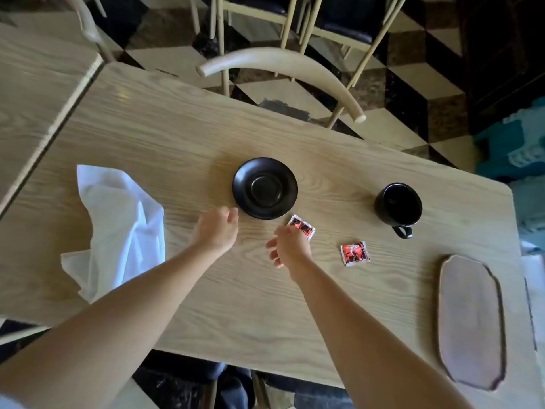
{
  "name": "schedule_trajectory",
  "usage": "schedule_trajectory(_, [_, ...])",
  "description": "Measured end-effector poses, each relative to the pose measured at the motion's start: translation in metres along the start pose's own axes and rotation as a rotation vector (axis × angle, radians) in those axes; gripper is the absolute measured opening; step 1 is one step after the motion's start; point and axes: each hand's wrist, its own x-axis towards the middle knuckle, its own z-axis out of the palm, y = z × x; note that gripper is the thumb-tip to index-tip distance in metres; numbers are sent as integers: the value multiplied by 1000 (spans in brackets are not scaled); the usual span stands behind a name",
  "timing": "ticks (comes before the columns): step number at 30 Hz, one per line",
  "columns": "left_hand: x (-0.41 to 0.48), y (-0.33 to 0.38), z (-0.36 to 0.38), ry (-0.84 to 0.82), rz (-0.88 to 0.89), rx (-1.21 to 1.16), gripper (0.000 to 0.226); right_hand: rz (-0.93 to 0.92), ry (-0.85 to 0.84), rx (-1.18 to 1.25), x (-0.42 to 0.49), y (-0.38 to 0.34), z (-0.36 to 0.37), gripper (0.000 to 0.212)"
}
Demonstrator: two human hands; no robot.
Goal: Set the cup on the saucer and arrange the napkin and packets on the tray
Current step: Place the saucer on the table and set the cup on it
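A black saucer (264, 188) lies bare at the middle of the wooden table (182, 137). A black cup (398, 204) stands apart to its right, handle toward me. Two red-and-white packets lie flat on the table: one (302, 226) just below the saucer, the other (355, 253) further right. A crumpled white napkin (118, 228) lies at the left. An oval wooden tray (469, 320) sits at the near right corner. My left hand (217, 231) hovers by the saucer's near-left rim, fingers apart. My right hand (290, 245) is over the first packet's near end, fingers loosely spread, holding nothing.
A pale wooden chair (283, 66) stands behind the table's far edge. A second table (35, 93) adjoins on the left. A teal object (519, 146) is at the right edge. The floor has a checkered pattern.
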Motion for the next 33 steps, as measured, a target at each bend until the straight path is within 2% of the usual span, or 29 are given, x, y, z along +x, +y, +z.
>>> schedule_trajectory(2, [7, 3, 5, -6, -62, -201, 44, 63, -11, 153, 7, -2, 5, 25])
schedule_trajectory(5, [15, 7, 14, 0, -148, -367, 43, 66, -4, 200, 16, -1, 11, 33])
schedule_trajectory(10, [24, 9, 16, -25, -138, -366, 39, 38, 27, 185, 25, -4, 19, 39])
schedule_trajectory(16, [32, 11, 19, -76, -126, -438, 30, 63, 57, 316, 29, -10, 22, 25])
schedule_trajectory(19, [33, 11, 21, -132, -187, -534, 25, 105, 65, 435, 25, -15, 21, 25])
schedule_trajectory(23, [21, 9, 20, -204, -319, -724, 20, 99, 52, 407, 16, -16, 14, 23])
schedule_trajectory(26, [6, 7, 16, -231, -353, -799, 18, 102, 33, 396, 4, -15, 7, 22])
schedule_trajectory(33, [-39, 28, -1, -232, -288, -818, 15, 61, -3, 430, -37, -15, -20, 17])
